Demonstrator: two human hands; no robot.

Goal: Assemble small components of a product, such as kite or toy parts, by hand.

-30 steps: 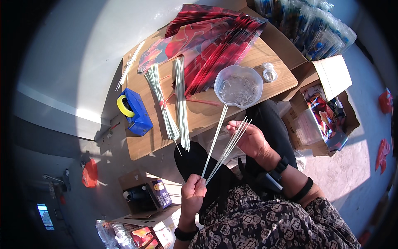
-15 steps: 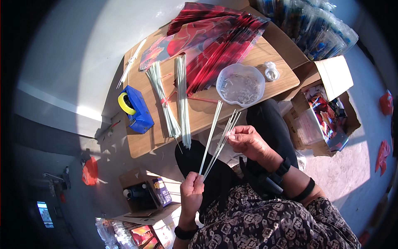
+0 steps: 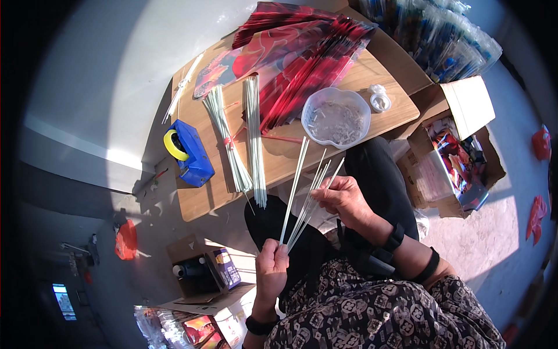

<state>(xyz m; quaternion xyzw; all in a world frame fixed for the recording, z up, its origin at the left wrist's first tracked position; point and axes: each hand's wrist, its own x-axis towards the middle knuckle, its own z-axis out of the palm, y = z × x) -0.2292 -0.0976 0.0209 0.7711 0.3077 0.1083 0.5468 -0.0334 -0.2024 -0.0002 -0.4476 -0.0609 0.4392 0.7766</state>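
My left hand point(image 3: 271, 267) is closed around the lower ends of several thin whitish sticks point(image 3: 295, 192), which fan out upward over my lap. Higher up and to the right, my right hand point(image 3: 343, 200) pinches some of these sticks between thumb and fingers, apart from the rest of the fan. Just beyond, on the wooden table point(image 3: 200, 200), lie a stick bundle tied with a red band point(image 3: 217, 116) and a second stick bundle point(image 3: 254, 139) beside it. A translucent bowl point(image 3: 336, 143) holding small white pieces sits near the table's right edge.
A blue tape dispenser point(image 3: 195, 156) with yellow tape stands at the table's left. Glossy red printed sheets point(image 3: 302, 64) cover its far side. Right of the table is an open cardboard box point(image 3: 427, 195); another box point(image 3: 192, 250) is at lower left. Plastic-wrapped packs point(image 3: 447, 46) are piled at far right.
The sticks have spread wider, with a few now leaning to the right. My right hand has shifted slightly left and its fingers have moved among the sticks. My left hand keeps its hold.
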